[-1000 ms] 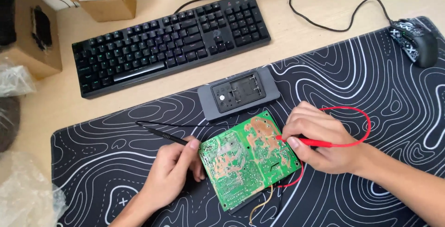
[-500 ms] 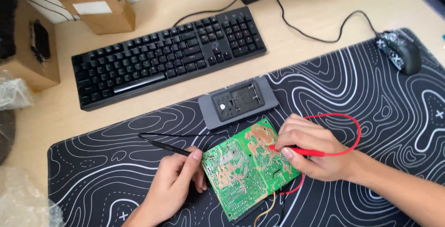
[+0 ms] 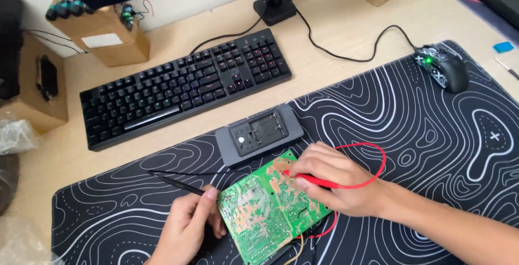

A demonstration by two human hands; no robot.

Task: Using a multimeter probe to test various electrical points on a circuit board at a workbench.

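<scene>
A green circuit board (image 3: 259,216) lies solder side up on a black desk mat (image 3: 432,151) with white contour lines. My right hand (image 3: 335,181) holds a red test probe (image 3: 319,181) with its tip pressed onto the board's upper part; its red lead (image 3: 378,159) loops behind the hand. My left hand (image 3: 186,227) grips a black test probe (image 3: 181,185) at the board's left edge, and the probe's tip is hidden by the fingers. A grey meter (image 3: 259,134) lies face down just beyond the board.
A black keyboard (image 3: 184,86) sits beyond the mat and a black mouse (image 3: 440,67) at the mat's far right. Cardboard boxes (image 3: 102,38) stand at the back left, with a monitor stand (image 3: 275,2) at the back. Clear plastic bags (image 3: 13,135) lie at the left.
The view has tilted up, showing more of the desk's back. Both hands stay at the board with their probes; the right hand's probe tip has shifted slightly.
</scene>
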